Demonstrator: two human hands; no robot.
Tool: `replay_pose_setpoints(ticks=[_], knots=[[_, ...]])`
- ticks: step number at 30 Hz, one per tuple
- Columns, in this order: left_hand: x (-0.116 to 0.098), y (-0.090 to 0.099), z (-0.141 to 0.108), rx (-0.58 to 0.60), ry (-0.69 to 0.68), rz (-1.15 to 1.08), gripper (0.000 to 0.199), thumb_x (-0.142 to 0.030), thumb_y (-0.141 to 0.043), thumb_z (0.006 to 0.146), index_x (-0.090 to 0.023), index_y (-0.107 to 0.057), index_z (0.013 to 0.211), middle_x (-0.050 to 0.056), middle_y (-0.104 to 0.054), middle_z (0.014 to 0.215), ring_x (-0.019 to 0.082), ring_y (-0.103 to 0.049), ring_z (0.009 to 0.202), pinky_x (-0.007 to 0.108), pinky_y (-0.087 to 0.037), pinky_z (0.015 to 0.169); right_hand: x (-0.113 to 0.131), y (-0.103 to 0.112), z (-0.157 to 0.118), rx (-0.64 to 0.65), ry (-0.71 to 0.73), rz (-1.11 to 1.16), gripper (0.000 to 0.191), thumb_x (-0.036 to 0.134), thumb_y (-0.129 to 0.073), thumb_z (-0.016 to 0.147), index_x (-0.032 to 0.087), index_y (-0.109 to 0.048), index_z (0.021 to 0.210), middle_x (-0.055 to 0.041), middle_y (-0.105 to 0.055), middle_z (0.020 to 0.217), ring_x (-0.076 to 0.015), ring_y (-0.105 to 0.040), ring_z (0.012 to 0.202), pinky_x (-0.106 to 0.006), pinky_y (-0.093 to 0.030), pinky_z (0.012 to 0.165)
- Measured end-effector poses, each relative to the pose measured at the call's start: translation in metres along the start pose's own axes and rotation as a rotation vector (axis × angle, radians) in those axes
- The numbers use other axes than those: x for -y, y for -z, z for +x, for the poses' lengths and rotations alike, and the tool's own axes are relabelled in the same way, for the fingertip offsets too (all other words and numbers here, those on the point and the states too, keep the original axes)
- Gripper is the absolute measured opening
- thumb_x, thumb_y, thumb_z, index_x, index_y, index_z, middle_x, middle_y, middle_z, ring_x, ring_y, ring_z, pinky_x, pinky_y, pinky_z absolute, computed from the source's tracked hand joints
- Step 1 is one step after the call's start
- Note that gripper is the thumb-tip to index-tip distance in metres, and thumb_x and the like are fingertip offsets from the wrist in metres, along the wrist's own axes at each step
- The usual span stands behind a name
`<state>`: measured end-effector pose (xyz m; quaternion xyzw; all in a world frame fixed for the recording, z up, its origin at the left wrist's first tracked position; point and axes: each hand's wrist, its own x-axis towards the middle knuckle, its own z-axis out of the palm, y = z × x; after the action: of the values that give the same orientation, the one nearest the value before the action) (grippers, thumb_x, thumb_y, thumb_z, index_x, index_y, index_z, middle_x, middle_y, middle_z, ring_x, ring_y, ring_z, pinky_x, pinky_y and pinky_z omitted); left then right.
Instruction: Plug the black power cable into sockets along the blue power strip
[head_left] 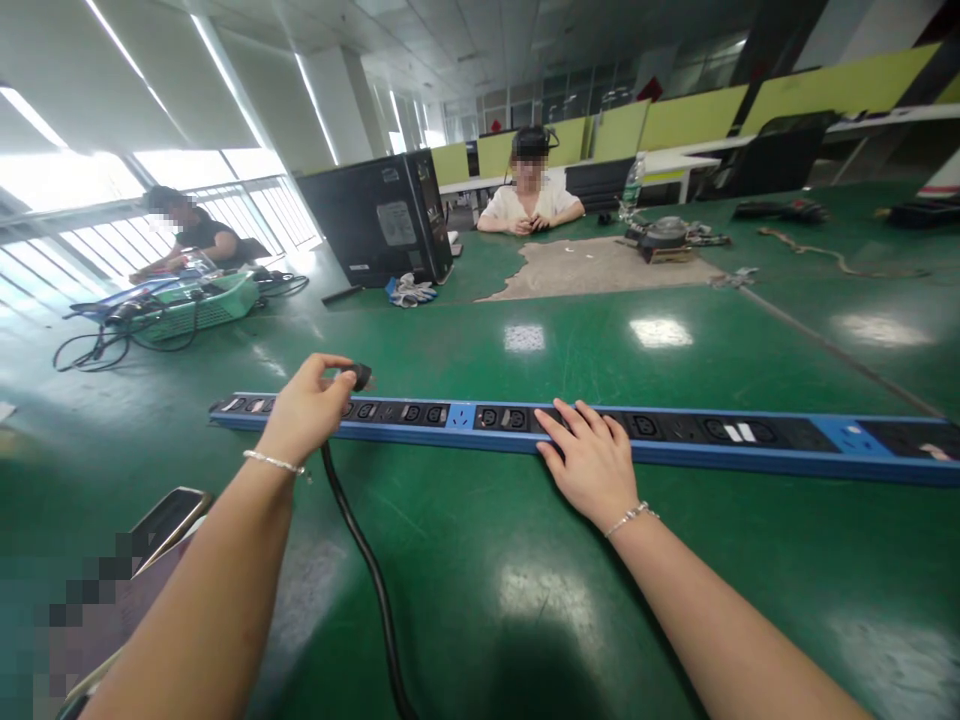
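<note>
A long blue and black power strip (461, 416) lies across the green table, its sockets facing up. Above its left part, my left hand (307, 408) is closed on a black plug (361, 376), whose prongs point right. A thick black cable (367, 560) hangs below that hand and runs down to the bottom edge of the view. My right hand (590, 458) rests on the middle of the strip with its fingers spread, holding nothing and covering some sockets.
At the left, a green basket (199, 308) holds cables and tools. A black computer case (375, 220) and gloves (410, 291) stand beyond the strip. Two people sit farther back. A phone (169, 515) lies lower left; a bottle (632, 188) stands far right of centre.
</note>
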<state>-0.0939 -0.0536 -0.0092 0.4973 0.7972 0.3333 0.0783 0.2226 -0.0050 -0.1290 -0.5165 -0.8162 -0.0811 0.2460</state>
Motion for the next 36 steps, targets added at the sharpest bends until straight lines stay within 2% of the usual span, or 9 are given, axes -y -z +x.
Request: replay_pose_setpoints(ticks=[3,8,11,15,19,25,31,36], knots=[[-0.009,-0.016,-0.004,0.144,-0.036,-0.008,0.032,-0.042,-0.047,0.076,-0.021,-0.053,0.099,-0.007,-0.051,0.049,0.011,-0.046,0.038,0.023,-0.035,0.040,0.000,0.000,0.000,0.002,0.003,-0.002,0.036,0.038,-0.044,0.087,0.034,-0.053,0.122,0.0007,-0.049,0.132,-0.0234,-0.036,0.123,-0.043,-0.023,0.099],[-0.026,-0.051,-0.015,0.271,-0.064,0.045,0.027,-0.042,-0.046,0.078,-0.023,-0.052,0.095,-0.005,-0.057,0.053,0.011,-0.051,0.042,0.023,-0.038,0.046,0.000,0.001,-0.001,-0.002,0.003,0.000,0.036,0.038,-0.044,0.088,0.033,-0.053,0.122,0.0005,-0.049,0.132,-0.0236,-0.036,0.123,-0.043,-0.024,0.099],[-0.039,-0.068,-0.020,0.298,-0.113,0.128,0.025,-0.042,-0.044,0.080,-0.023,-0.053,0.093,-0.003,-0.060,0.056,0.014,-0.056,0.051,0.024,-0.039,0.053,0.001,0.001,0.000,-0.006,0.004,0.005,0.036,0.038,-0.044,0.088,0.033,-0.053,0.122,0.0003,-0.050,0.132,-0.0238,-0.036,0.123,-0.044,-0.024,0.098],[-0.052,-0.084,-0.021,0.288,-0.166,0.295,0.025,-0.041,-0.042,0.080,-0.024,-0.054,0.093,0.003,-0.065,0.070,0.019,-0.061,0.067,0.028,-0.041,0.060,0.001,0.001,0.000,-0.010,0.001,0.016,0.036,0.037,-0.045,0.087,0.033,-0.054,0.122,-0.0002,-0.050,0.132,-0.0243,-0.037,0.123,-0.044,-0.025,0.098],[-0.056,-0.091,-0.017,0.291,-0.182,0.422,0.025,-0.041,-0.039,0.081,-0.024,-0.053,0.093,0.007,-0.066,0.080,0.023,-0.062,0.074,0.031,-0.042,0.063,0.001,0.002,0.000,-0.008,-0.001,0.021,0.036,0.037,-0.045,0.087,0.034,-0.054,0.122,-0.0001,-0.049,0.132,-0.0240,-0.037,0.123,-0.044,-0.025,0.098],[-0.059,-0.091,-0.017,0.310,-0.199,0.482,0.025,-0.040,-0.038,0.081,-0.024,-0.052,0.094,0.008,-0.067,0.084,0.024,-0.063,0.077,0.032,-0.044,0.065,0.001,0.002,-0.001,-0.013,-0.005,0.021,0.036,0.037,-0.045,0.087,0.033,-0.054,0.122,-0.0008,-0.049,0.132,-0.0241,-0.037,0.123,-0.044,-0.025,0.098],[-0.063,-0.094,-0.027,0.266,-0.166,0.536,0.029,-0.042,-0.036,0.083,-0.024,-0.052,0.100,0.009,-0.068,0.083,0.024,-0.064,0.079,0.034,-0.046,0.067,0.001,0.000,0.000,-0.027,-0.016,0.064,0.048,0.037,-0.044,0.086,0.021,-0.045,0.131,-0.0069,-0.050,0.131,-0.0241,-0.038,0.123,-0.042,-0.025,0.099],[-0.063,-0.099,-0.029,0.263,-0.142,0.557,0.029,-0.042,-0.036,0.083,-0.023,-0.052,0.099,0.010,-0.068,0.085,0.025,-0.064,0.081,0.034,-0.046,0.070,0.000,0.000,0.000,-0.023,-0.025,0.093,0.048,0.038,-0.045,0.086,0.018,-0.046,0.129,-0.0083,-0.050,0.131,-0.0240,-0.038,0.124,-0.041,-0.024,0.099]])
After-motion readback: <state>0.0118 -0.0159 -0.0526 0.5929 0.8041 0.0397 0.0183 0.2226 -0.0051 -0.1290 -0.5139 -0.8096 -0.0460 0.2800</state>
